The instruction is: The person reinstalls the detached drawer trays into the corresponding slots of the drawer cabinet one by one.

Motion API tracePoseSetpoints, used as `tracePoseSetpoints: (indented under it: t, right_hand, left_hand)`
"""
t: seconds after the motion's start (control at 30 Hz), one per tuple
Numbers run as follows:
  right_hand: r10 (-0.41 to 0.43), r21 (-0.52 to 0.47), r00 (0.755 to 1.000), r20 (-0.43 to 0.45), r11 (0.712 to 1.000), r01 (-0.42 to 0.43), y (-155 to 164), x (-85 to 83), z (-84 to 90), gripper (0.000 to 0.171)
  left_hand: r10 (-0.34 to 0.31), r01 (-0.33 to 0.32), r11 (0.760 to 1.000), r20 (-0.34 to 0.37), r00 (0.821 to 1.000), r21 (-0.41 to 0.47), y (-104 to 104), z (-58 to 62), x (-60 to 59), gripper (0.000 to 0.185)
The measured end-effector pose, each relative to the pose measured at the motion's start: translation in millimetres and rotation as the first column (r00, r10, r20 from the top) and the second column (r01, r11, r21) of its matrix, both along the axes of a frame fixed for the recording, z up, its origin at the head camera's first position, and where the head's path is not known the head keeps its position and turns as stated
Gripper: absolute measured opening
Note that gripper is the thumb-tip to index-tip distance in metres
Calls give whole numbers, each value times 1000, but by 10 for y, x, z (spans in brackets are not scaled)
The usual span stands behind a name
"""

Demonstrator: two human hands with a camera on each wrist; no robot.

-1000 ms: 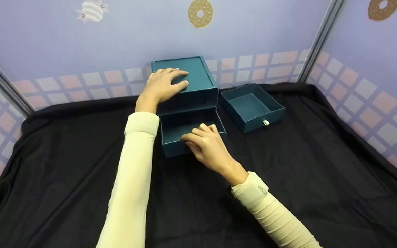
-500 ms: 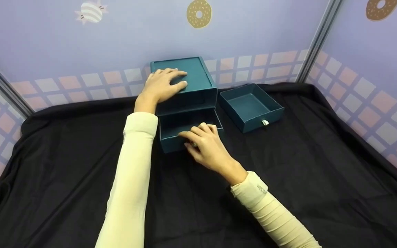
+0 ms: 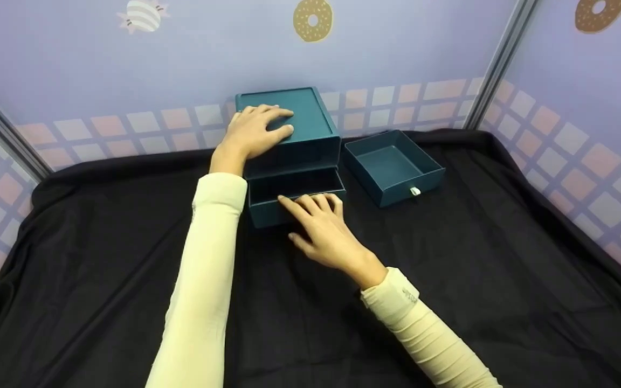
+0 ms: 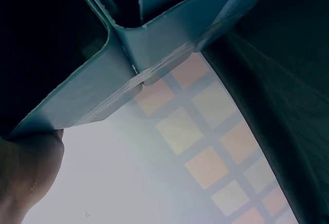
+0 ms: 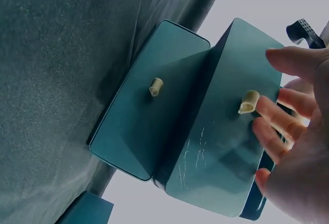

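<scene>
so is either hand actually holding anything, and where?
No grip. The left hand rests flat on the box top; the right hand presses straight fingers against the lower drawer front.

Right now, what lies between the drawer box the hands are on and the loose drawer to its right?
Only bare black cloth: the head view shows a narrow gap between the drawer box and the loose drawer, with nothing in it.

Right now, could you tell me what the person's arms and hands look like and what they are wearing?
Both arms wear long, close-fitting cream sleeves ending at the wrists. The right sleeve is ribbed with fine creases and has a small dark marking near its cuff. The left sleeve looks smoother. The left hand and right hand are bare: no gloves, rings or watch show.
</scene>
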State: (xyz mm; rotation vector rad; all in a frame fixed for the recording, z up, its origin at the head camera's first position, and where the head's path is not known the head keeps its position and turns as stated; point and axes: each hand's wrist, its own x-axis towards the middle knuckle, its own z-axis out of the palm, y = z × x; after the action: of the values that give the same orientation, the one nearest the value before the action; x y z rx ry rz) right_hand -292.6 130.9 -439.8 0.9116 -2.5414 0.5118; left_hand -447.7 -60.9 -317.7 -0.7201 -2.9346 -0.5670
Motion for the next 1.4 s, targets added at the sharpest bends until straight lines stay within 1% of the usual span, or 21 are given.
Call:
tracePoseSetpoints:
  t: [0.1, 0.23, 0.37, 0.47, 0.67, 0.87, 1.0, 1.2, 1.4]
  right_hand:
    - [-14, 2, 999, 43, 1000, 14, -8, 1, -15, 78]
    - [-29, 13, 998, 64, 1000, 28, -10, -1, -41, 85]
    - [-32, -6, 997, 74, 999, 32, -5, 0, -65, 88]
    - [-37, -18, 997, 72, 999, 38, 2, -5, -80, 87]
    - [-45, -8, 996, 71, 999, 45, 20, -21, -95, 80]
    - [-63, -21, 995, 77, 998, 65, 33, -46, -113, 76]
    - [-61, -28, 992, 108, 998, 64, 44, -56, -134, 78]
    - [-66, -12, 987, 148, 998, 68, 74, -94, -149, 81]
    - [-61, -37, 981, 183, 997, 68, 115, -136, -178, 81]
  left_hand:
    - [2, -2, 1000, 2, 1000, 0, 2, 12, 0, 59]
    - [0, 0, 1000, -1, 1000, 6, 3, 4, -11, 59]
    - [1, -1, 1000, 1, 1000, 6, -2, -11, -9, 59]
    - [2, -2, 1000, 2, 1000, 5, -6, -13, 2, 59]
    - [5, -5, 1000, 8, 1000, 1, -18, -13, 16, 60]
    - [7, -7, 1000, 10, 1000, 9, -17, -10, 5, 59]
    - [9, -9, 1000, 22, 1000, 8, -12, -14, -7, 59]
    - [20, -20, 1000, 30, 999, 16, -2, -4, -11, 61]
    - [26, -27, 999, 34, 999, 29, -4, -6, -9, 62]
